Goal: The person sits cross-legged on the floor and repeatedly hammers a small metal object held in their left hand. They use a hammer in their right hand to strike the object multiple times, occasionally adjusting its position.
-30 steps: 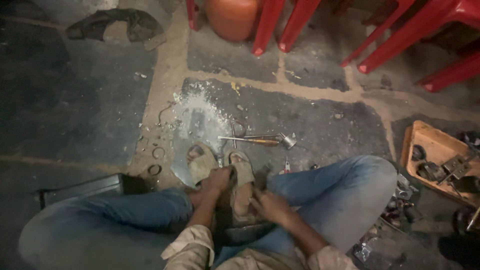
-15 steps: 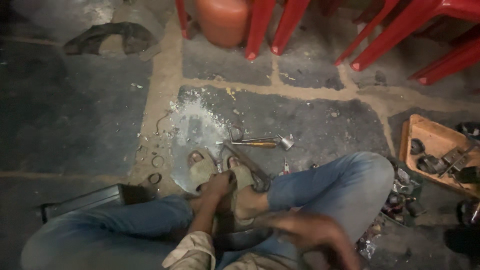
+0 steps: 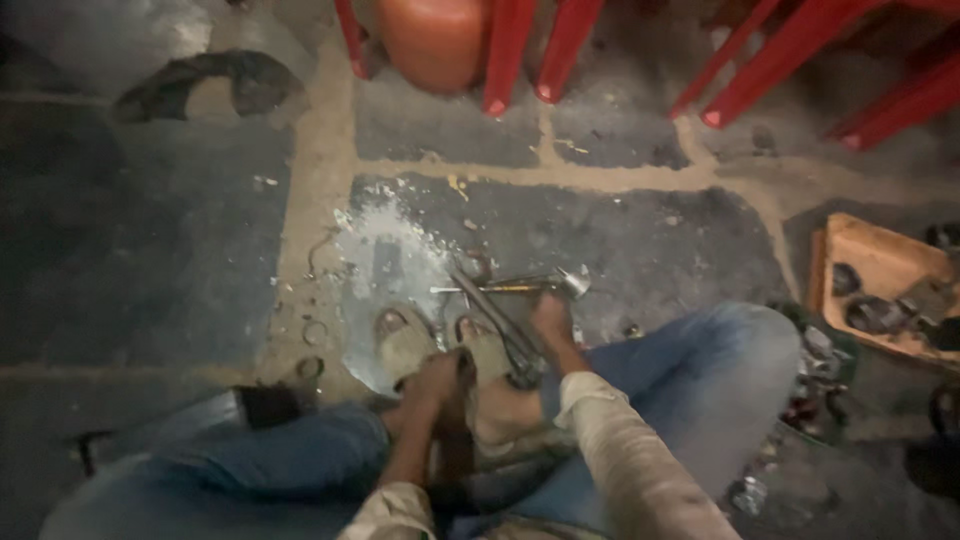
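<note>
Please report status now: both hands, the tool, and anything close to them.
Left hand gripping dark part between the feet. Right hand on long metal tool. Hammer lying just beyond.

A: What is the person wearing?
B: Faded blue jeans (image 3: 700, 390), and a pale, dusty long-sleeved shirt with a cuff on the right sleeve (image 3: 620, 450).
A: And the other arm?
B: The left sleeve (image 3: 395, 510) looks rolled up near the elbow; forearm bare.
A: Feet?
B: Worn, light-coloured sandals (image 3: 440, 355), toes showing. Both the left hand (image 3: 432, 382) and the right hand (image 3: 552, 322) are ungloved
</note>
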Action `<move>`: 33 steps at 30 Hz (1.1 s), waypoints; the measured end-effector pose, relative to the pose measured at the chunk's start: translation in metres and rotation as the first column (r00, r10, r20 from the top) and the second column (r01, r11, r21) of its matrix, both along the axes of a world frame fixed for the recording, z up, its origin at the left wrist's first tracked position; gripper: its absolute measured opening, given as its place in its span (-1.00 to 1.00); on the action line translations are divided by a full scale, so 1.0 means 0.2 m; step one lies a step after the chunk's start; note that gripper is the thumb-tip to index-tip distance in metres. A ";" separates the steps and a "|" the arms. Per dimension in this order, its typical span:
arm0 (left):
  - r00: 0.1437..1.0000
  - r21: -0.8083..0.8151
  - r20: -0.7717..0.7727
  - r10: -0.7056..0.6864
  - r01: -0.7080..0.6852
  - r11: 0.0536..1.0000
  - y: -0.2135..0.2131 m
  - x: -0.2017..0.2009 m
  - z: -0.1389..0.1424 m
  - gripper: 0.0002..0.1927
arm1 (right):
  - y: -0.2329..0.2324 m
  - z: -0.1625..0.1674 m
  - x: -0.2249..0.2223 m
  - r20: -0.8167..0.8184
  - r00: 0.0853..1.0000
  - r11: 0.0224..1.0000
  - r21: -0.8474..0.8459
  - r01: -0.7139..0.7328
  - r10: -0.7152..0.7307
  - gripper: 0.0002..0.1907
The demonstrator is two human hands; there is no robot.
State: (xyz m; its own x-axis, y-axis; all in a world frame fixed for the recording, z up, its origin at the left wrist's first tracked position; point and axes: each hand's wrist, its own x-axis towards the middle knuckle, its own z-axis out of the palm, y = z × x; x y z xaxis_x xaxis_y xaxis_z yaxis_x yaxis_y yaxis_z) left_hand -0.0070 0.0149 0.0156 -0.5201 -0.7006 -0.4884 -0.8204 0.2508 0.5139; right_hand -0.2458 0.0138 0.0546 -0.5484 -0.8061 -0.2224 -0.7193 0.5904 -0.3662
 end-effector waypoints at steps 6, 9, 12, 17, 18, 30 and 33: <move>0.995 -0.001 -0.094 0.023 -0.023 1.000 0.03 -0.01 0.00 -0.57 | 0.01 -0.02 -0.01 -0.386 0.907 0.966 -0.116 -0.230 0.169 -0.33; 0.998 0.039 -0.020 0.063 -0.062 0.997 0.03 -0.01 0.03 -0.53 | 0.00 -0.02 0.01 -0.188 0.962 0.980 -0.002 -0.200 0.196 -0.36; 0.998 0.035 -0.035 0.056 -0.055 0.998 0.04 -0.02 0.03 -0.60 | 0.02 -0.06 0.03 -0.338 0.928 0.988 0.065 -0.141 0.155 -0.41; 0.993 -0.111 -0.116 0.035 -0.048 0.993 0.05 -0.07 -0.06 -0.58 | 0.03 -0.11 0.04 -0.265 0.964 0.999 0.046 -0.010 0.022 -0.64; 0.991 -0.100 -0.129 0.042 -0.056 0.993 0.05 -0.07 -0.06 -0.59 | 0.04 -0.11 0.05 -0.185 0.983 0.994 0.111 0.016 0.004 -0.64; 0.949 -0.230 -0.306 0.083 -0.158 0.960 0.14 -0.07 -0.07 -0.66 | 0.11 -0.10 0.16 0.043 0.957 0.919 -0.268 0.289 -0.288 -0.45; 0.933 -0.253 -0.352 0.079 -0.176 0.951 0.16 -0.07 -0.07 -0.63 | 0.07 -0.07 0.21 0.066 0.922 0.924 0.010 0.382 -0.381 -0.37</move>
